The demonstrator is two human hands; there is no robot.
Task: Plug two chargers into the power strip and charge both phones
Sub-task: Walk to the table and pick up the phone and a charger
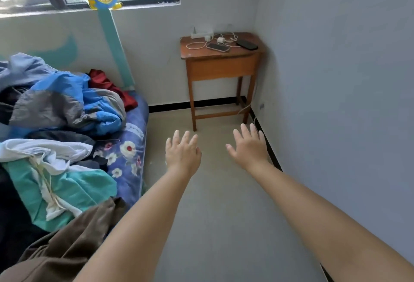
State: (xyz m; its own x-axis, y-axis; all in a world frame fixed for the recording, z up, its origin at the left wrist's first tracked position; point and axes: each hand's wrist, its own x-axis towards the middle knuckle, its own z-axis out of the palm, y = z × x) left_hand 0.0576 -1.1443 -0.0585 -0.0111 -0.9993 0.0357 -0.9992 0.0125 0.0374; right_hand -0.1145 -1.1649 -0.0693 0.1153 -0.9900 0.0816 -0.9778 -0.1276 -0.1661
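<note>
Chargers [214, 39] seemingly unplugged; left hand [182, 154], right hand [248, 147] outstretched, fingers spread, empty

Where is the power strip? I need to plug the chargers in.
In the head view, the power strip lies at the back left of the wooden table in the far corner, against the wall, just left of the two chargers and tangled cables.

Charger plugs [214, 39] and power strip [201, 34] sockets too small to tell (far table), whether plugged in unclear.
</note>
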